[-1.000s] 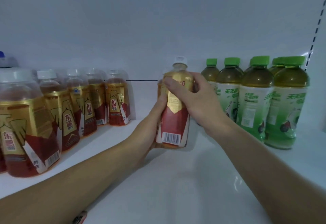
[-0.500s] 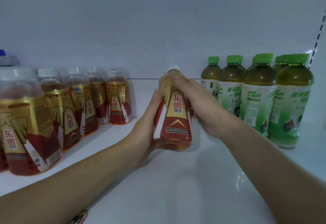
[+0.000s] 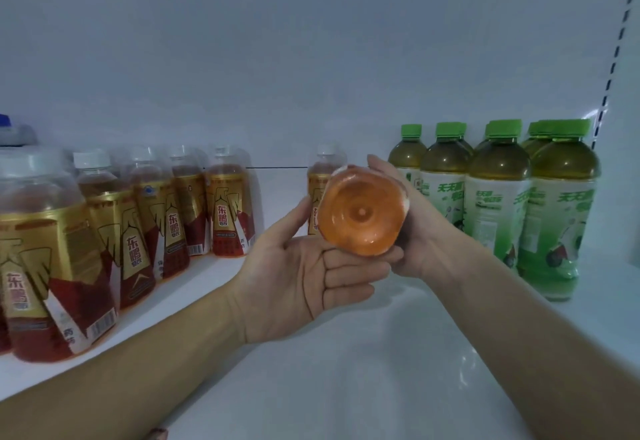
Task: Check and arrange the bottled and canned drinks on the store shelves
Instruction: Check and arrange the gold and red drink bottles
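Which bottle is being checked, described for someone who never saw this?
On the white shelf, a gap separates gold-and-red bottles at left from green-capped bottles at right. There the left hand and right hand hold the tipped bottle, the only one with its orange base facing the camera.

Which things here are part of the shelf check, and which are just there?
In the job: tipped bottle, left hand, right hand, red-and-gold bottles, green-capped bottles, shelf.
Just there: slotted upright, back panel.
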A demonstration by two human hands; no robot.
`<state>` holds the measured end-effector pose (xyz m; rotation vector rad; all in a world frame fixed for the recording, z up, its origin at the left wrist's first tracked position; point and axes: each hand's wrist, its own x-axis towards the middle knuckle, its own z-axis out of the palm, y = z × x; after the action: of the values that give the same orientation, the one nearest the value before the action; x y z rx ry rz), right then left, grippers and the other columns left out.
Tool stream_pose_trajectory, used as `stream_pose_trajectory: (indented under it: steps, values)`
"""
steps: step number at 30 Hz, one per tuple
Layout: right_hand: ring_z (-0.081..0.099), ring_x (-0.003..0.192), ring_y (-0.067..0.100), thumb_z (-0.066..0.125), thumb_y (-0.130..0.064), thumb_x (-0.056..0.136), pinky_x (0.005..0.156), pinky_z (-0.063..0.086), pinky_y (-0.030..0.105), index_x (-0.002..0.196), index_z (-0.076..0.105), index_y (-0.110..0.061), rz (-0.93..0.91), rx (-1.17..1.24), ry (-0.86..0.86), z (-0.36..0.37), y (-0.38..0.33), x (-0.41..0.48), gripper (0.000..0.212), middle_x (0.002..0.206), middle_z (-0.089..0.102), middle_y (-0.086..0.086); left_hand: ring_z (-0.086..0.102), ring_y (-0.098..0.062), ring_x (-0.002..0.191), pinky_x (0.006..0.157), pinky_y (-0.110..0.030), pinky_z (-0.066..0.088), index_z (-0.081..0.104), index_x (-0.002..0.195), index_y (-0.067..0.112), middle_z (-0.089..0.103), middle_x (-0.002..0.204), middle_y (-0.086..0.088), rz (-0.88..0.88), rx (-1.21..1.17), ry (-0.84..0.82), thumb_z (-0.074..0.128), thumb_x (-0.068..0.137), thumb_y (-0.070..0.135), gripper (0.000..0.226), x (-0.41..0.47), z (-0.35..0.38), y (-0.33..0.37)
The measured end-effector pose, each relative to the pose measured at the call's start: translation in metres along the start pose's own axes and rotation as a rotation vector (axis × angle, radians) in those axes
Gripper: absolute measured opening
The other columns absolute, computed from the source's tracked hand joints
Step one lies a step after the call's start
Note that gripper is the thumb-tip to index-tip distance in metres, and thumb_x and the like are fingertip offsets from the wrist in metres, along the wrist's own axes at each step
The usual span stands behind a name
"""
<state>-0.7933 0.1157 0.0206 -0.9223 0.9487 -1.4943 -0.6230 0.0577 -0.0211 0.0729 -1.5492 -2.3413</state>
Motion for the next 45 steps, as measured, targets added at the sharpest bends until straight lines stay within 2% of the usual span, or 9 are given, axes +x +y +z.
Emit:
stream_pose_trajectory:
  steps: [4, 6, 10, 12, 18, 24, 31, 38, 45]
  values:
    - [0.070, 0.109, 0.033, 0.069, -0.054, 0.086, 0.104, 0.052, 0.051, 0.117, 0.075, -0.015, -0.187, -0.193, 0.018, 0.007, 0.001, 0.001, 0.050, 0.118, 0.073, 0.015, 0.072, -0.032, 0.101, 0.084, -0.040, 0.059, 0.070, 0.122, 0.009, 0.071, 0.115, -0.023, 0.038, 0.325, 0.213, 0.049, 0.076, 0.083, 0.089, -0.001, 0.013, 0.002]
    - [0.072, 0.105, 0.031, 0.081, -0.040, 0.076, 0.100, 0.054, 0.054, 0.127, 0.066, -0.018, -0.344, -0.262, 0.012, 0.010, 0.003, 0.003, 0.058, 0.118, 0.073, 0.014, 0.070, -0.026, 0.108, 0.094, -0.038, 0.055, 0.067, 0.121, 0.017, 0.074, 0.113, -0.010, 0.068, 0.602, 0.365, 0.070, 0.076, 0.065, 0.066, -0.001, 0.014, 0.002]
    - [0.068, 0.111, 0.008, 0.086, -0.022, 0.066, 0.094, 0.056, 0.028, 0.125, 0.051, -0.046, -0.657, -0.581, -0.135, 0.013, 0.011, -0.002, 0.073, 0.117, 0.071, -0.015, 0.070, -0.014, 0.103, 0.089, -0.029, 0.056, 0.062, 0.120, 0.022, 0.075, 0.106, 0.002, 0.182, 0.825, 0.485, 0.086, 0.071, 0.013, 0.055, -0.003, -0.004, 0.006]
    - [0.062, 0.117, 0.001, 0.086, -0.024, 0.066, 0.097, 0.050, 0.018, 0.125, 0.047, -0.052, -0.756, -0.755, -0.146, 0.014, 0.016, -0.004, 0.075, 0.121, 0.064, -0.024, 0.067, -0.020, 0.110, 0.095, -0.041, 0.056, 0.059, 0.126, 0.022, 0.073, 0.113, -0.001, 0.279, 0.900, 0.534, 0.087, 0.063, 0.012, 0.070, -0.003, -0.011, 0.010]
    - [0.056, 0.123, 0.003, 0.091, -0.016, 0.071, 0.101, 0.045, 0.015, 0.130, 0.046, -0.044, -0.896, -0.901, -0.178, 0.020, 0.022, -0.007, 0.079, 0.128, 0.059, -0.018, 0.065, -0.013, 0.113, 0.083, -0.025, 0.056, 0.051, 0.137, 0.013, 0.068, 0.122, 0.000, 0.431, 0.890, 0.516, 0.078, 0.060, 0.003, 0.083, -0.004, -0.012, 0.012]
    - [0.061, 0.117, 0.005, 0.088, -0.040, 0.061, 0.097, 0.049, 0.019, 0.119, 0.052, -0.052, -0.842, -0.838, -0.070, 0.025, 0.021, -0.008, 0.069, 0.121, 0.062, -0.019, 0.068, -0.022, 0.108, 0.095, -0.044, 0.055, 0.059, 0.126, 0.019, 0.073, 0.109, -0.002, 0.235, 0.952, 0.535, 0.078, 0.058, 0.008, 0.071, -0.008, -0.011, 0.017]
    - [0.070, 0.102, 0.014, 0.087, -0.021, 0.075, 0.087, 0.059, 0.036, 0.124, 0.064, -0.031, -0.500, -0.676, 0.104, 0.033, 0.020, 0.006, 0.055, 0.107, 0.074, -0.011, 0.054, -0.012, 0.127, 0.102, -0.030, 0.046, 0.050, 0.140, 0.024, 0.060, 0.133, 0.007, 0.287, 0.937, 0.764, 0.052, 0.092, -0.007, 0.057, -0.039, 0.010, 0.064]
    - [0.072, 0.096, 0.014, 0.090, -0.024, 0.072, 0.082, 0.061, 0.033, 0.128, 0.062, -0.021, -0.394, -0.643, 0.093, 0.097, 0.039, 0.041, 0.063, 0.109, 0.073, -0.005, 0.055, -0.006, 0.115, 0.095, -0.022, 0.037, 0.058, 0.131, 0.030, 0.060, 0.129, 0.015, 0.442, 1.961, 1.031, 0.054, 0.098, 0.029, 0.034, -0.112, 0.026, 0.133]
    - [0.070, 0.100, 0.014, 0.087, -0.025, 0.077, 0.084, 0.058, 0.030, 0.142, 0.046, -0.029, -0.266, -0.618, 0.056, 0.127, 0.058, 0.060, 0.076, 0.116, 0.069, -0.005, 0.058, -0.016, 0.112, 0.086, -0.033, 0.044, 0.062, 0.126, 0.030, 0.065, 0.123, 0.008, 0.267, 2.212, 1.126, 0.046, 0.099, 0.046, 0.035, -0.155, -0.002, 0.143]
